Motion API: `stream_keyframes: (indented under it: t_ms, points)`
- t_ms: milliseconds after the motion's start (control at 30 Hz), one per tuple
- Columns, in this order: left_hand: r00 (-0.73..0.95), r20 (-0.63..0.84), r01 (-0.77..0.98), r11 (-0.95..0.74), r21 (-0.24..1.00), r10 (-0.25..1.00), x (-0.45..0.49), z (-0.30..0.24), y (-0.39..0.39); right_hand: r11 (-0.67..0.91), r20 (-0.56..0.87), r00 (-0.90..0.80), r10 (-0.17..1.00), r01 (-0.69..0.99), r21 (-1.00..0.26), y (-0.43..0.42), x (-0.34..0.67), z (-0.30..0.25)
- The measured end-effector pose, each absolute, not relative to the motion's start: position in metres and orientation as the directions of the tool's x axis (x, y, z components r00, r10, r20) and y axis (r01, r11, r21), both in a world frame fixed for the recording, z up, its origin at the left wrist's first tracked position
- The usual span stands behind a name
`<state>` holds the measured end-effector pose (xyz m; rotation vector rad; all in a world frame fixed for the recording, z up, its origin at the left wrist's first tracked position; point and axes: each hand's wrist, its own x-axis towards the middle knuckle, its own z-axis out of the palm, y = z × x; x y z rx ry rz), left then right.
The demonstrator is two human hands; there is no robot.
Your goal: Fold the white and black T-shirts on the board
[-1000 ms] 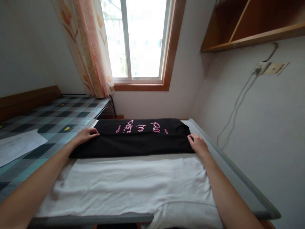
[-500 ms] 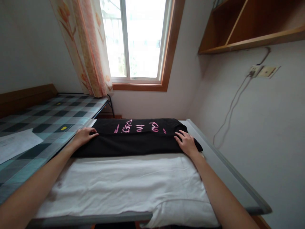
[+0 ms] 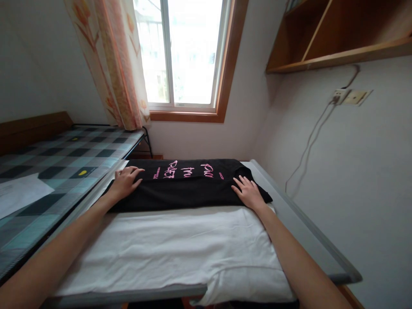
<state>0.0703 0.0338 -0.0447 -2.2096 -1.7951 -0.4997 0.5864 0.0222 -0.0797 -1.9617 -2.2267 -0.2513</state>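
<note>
A black T-shirt [image 3: 186,195] with pink lettering lies across the table, its near side folded over part of the print and its collar at the right. My left hand [image 3: 127,182] rests on the shirt's left end, fingers apart and gripping nothing. Near the collar, my right hand [image 3: 247,192] lies flat with fingers spread on the folded cloth. Closer to me, a white T-shirt [image 3: 167,249] is laid out with light wrinkles; its sleeve hangs over the table's front edge.
The grey-edged table [image 3: 309,231] reaches the right wall. A checked mattress [image 3: 96,148] at the left bears a sheet of paper [image 3: 22,193]. A curtain [image 3: 116,64] hangs beside the window [image 3: 193,56]. Wooden shelves [image 3: 315,62] and a wall socket [image 3: 341,96] are at the upper right.
My left hand has shifted right and inward over the black T-shirt, its fingers more stretched out. My right hand stays near the collar, having barely moved.
</note>
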Motion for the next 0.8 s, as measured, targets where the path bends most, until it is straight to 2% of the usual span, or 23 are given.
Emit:
stream_keyframes:
  t_ms: [133, 233, 300, 433, 633, 800]
  points:
    - [0.388, 0.297, 0.854, -0.461, 0.240, 0.873, 0.119, -0.030, 0.035, 0.083, 0.217, -0.094, 0.972, 0.995, 0.060, 0.023, 0.570, -0.075]
    - [0.521, 0.292, 0.716, -0.597, 0.361, 0.802, 0.163, -0.030, 0.031, 0.193, 0.224, -0.195, 0.955, 0.981, 0.031, 0.028, 0.538, -0.069]
    - [0.563, 0.295, 0.685, -0.635, 0.357, 0.772, 0.192, -0.036, 0.026, 0.332, 0.210, -0.321, 0.923, 0.943, -0.016, 0.033, 0.512, -0.065]
    - [0.641, 0.237, 0.690, -0.684, 0.238, 0.730, 0.225, -0.059, 0.017, 0.527, 0.152, -0.509, 0.847, 0.841, -0.119, 0.044, 0.471, -0.064]
    - [0.648, 0.195, 0.716, -0.676, 0.172, 0.736, 0.214, -0.075, 0.018, 0.521, 0.091, -0.513, 0.854, 0.833, -0.188, 0.055, 0.475, -0.072]
    - [0.601, 0.217, 0.755, -0.636, 0.161, 0.769, 0.208, -0.075, 0.019, 0.510, 0.186, -0.477, 0.859, 0.830, -0.227, 0.058, 0.492, -0.080]
